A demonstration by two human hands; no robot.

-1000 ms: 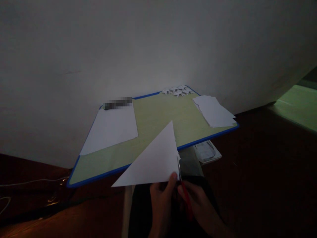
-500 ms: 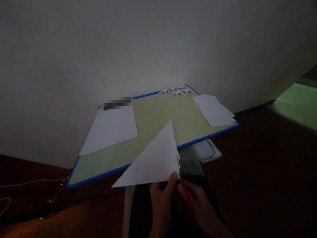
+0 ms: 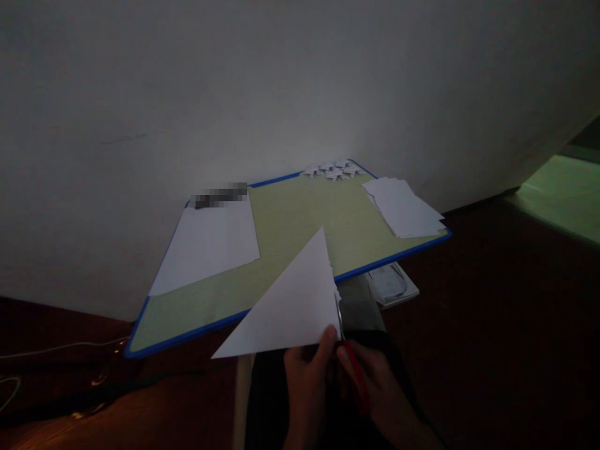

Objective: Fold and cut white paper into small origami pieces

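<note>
My left hand [image 3: 307, 381] pinches the lower right corner of a white paper folded into a triangle [image 3: 290, 303], held up in front of the table edge. My right hand [image 3: 379, 390] grips red-handled scissors [image 3: 352, 369], whose blades meet the triangle's right edge just above my left thumb. That right edge looks jagged above the blades.
A small green table with a blue rim [image 3: 187, 334] stands against a white wall. On it lie a white sheet [image 3: 209, 244] at left, a stack of cut papers [image 3: 405, 206] at right and several small folded paper pieces [image 3: 334, 169] at the back. The floor around is dark.
Nearly nothing differs: hands, scissors and paper triangle keep their places, with only a slight shift of the view.
</note>
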